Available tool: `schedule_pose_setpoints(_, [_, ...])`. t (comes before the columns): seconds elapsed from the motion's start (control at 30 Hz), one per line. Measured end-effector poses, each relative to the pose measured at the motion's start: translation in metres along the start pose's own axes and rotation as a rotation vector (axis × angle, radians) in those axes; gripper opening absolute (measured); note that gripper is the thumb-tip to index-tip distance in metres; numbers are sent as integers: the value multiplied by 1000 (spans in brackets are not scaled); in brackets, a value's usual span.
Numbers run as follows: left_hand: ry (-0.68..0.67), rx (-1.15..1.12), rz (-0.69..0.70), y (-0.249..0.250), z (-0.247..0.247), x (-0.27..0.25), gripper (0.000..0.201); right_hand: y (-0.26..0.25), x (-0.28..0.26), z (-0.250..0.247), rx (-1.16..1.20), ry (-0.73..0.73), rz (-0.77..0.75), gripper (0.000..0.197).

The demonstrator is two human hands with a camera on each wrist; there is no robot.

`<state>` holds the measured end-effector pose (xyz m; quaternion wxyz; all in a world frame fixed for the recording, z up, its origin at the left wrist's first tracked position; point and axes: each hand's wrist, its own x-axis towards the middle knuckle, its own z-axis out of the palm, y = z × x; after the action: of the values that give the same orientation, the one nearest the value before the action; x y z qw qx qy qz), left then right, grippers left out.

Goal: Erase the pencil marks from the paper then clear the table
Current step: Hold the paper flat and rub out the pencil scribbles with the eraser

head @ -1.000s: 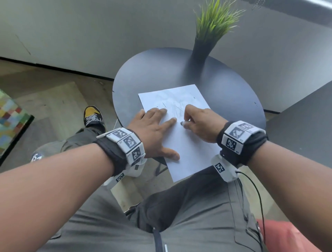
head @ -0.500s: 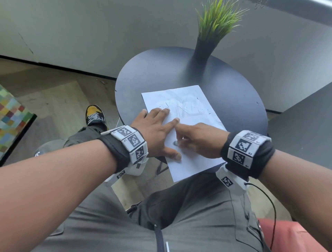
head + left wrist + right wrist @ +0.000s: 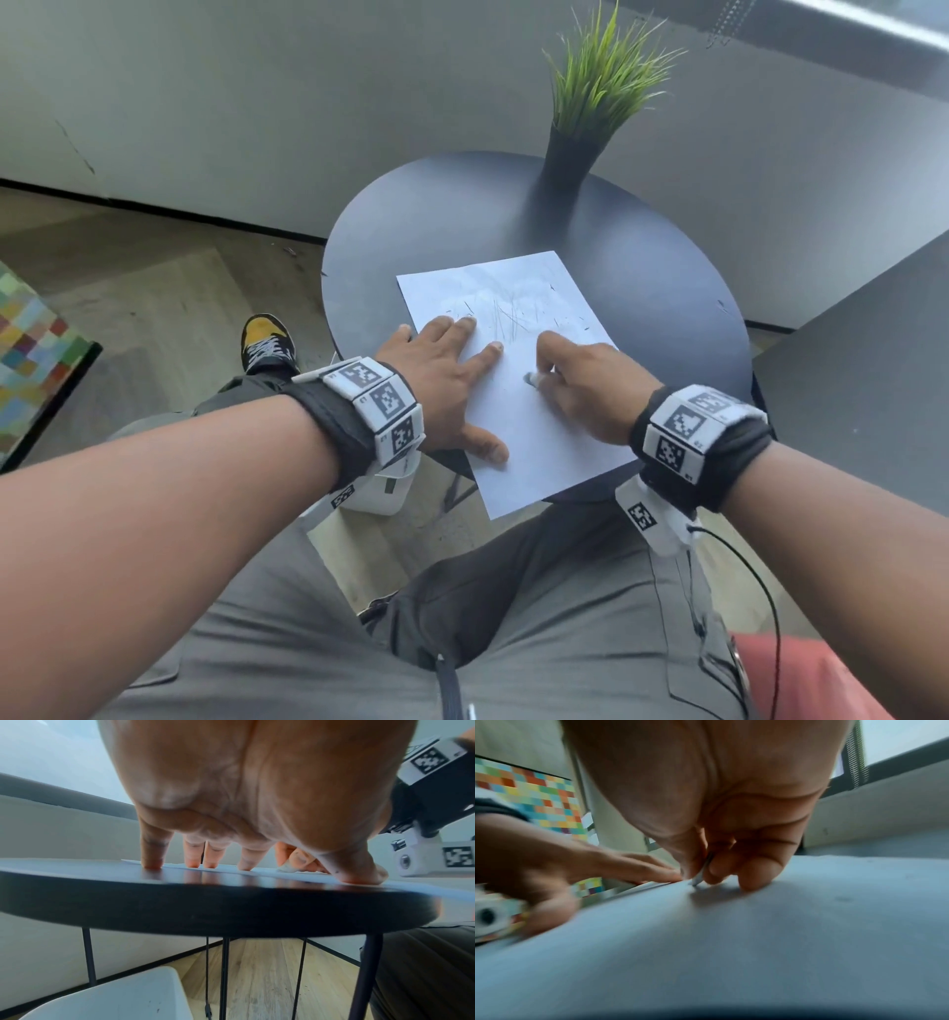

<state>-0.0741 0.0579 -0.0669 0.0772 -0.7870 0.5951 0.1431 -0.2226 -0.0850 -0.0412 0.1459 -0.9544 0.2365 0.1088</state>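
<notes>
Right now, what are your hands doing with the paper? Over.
Left hand flat, holding paper down. Right hand pinching eraser on paper. Pencil marks remain. Plant clear of work.

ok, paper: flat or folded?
Flat. The paper lies spread on the table, near corner overhanging the edge; the left hand presses it down, no fold visible.

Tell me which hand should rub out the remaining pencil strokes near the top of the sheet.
Right. The right hand already pinches the small white eraser on the white paper sheet, just below the pencil strokes. The left hand lies flat, pinning the sheet.
</notes>
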Motion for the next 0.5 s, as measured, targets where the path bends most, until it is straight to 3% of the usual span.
schedule_pose_setpoints(0.13, [-29, 15, -6, 0, -4, 6, 133, -24, -21, 10, -15, -204, -217, 13])
schedule_pose_setpoints(0.3, [-13, 27, 10, 0, -9, 9, 122, -3, 5, 2, 50, -14, 55, 22])
schedule_pose_setpoints(0.37, [-12, 5, 29, -2, -6, 8, 118, -3, 8, 2, 37, 6, 63, 22])
schedule_pose_setpoints(0.43, [-21, -6, 27, -3, -3, 5, 122, -10, -1, 3, 5, -34, -26, 21])
schedule_pose_setpoints(0.5, [-43, -10, 23, -2, -2, 3, 125, -19, -15, 5, -46, -174, -176, 19])
